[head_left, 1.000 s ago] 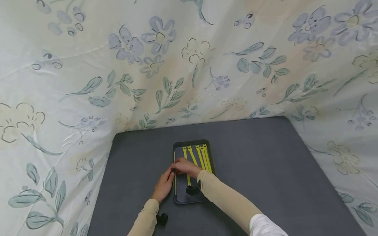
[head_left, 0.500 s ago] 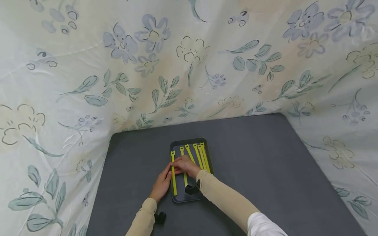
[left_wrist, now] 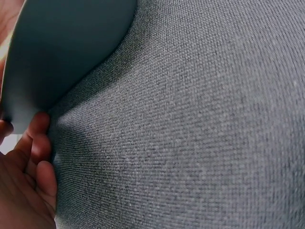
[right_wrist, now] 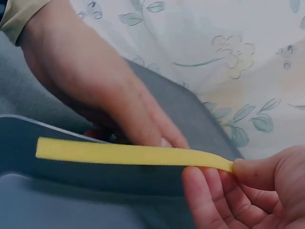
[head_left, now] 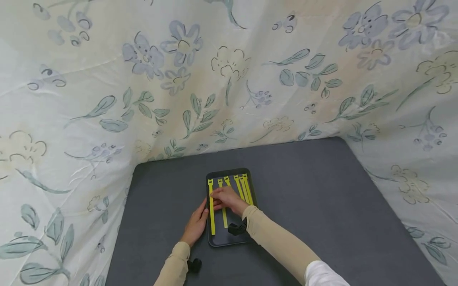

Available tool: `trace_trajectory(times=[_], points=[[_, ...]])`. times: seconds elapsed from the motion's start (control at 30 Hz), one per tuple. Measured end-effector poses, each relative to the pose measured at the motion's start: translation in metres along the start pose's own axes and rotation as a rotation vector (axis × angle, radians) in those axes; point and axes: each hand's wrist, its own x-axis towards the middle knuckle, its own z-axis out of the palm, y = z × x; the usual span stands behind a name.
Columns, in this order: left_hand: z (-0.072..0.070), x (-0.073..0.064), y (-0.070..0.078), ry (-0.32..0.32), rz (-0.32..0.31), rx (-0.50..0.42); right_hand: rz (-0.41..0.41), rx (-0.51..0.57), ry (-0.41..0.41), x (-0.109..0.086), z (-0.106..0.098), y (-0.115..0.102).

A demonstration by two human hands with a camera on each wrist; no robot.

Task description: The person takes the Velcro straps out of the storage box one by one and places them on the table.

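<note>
My right hand (head_left: 229,198) pinches a yellow hook-and-loop cable tie (right_wrist: 112,153) between thumb and fingers. The tie lies lengthwise along the left side of a shallow black tray (head_left: 229,239), its slotted head toward the far end. In the right wrist view its tail stretches over the tray wall, a little bent near the pinch. My left hand (head_left: 195,224) holds the tray's left edge, thumb at the rim and curled fingers against the outer wall in the left wrist view. Several more yellow cable ties (head_left: 237,186) lie in the tray, partly hidden by my right hand.
The dark grey table (head_left: 304,198) extends around the tray. A floral cloth (head_left: 229,79) hangs behind it and at both sides. Black wrist cameras (head_left: 195,265) sit on both wrists, the right one over the tray.
The left cable tie, first edge-on, has turned to show its flat face and shifted slightly within the tray. My right hand has moved slightly right; the left hand stays at the tray's edge.
</note>
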Motion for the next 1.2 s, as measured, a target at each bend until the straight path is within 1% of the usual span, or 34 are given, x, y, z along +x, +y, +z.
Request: trace_trajectory(times=[0.23,0.43,0.63,0.8,0.97,1.2], points=[[-0.001,-0.001,0.000,0.005,-0.002,0.009,-0.048,0.005,0.005,-0.005,-0.004,-0.013],[-0.001,-0.002,-0.001,0.010,0.004,0.019,-0.066,-0.008,0.015,-0.012,-0.006,-0.021],[0.002,-0.002,-0.004,0.009,0.001,0.021,-0.094,-0.004,0.013,-0.015,-0.008,-0.024],[0.003,0.000,-0.005,0.003,0.000,0.020,-0.134,0.007,0.016,-0.017,-0.012,-0.027],[0.003,0.000,-0.005,0.007,0.001,0.012,-0.148,0.017,0.015,-0.022,-0.017,-0.031],[0.004,0.000,-0.002,0.007,-0.009,0.009,-0.164,0.020,0.043,-0.025,-0.023,-0.030]])
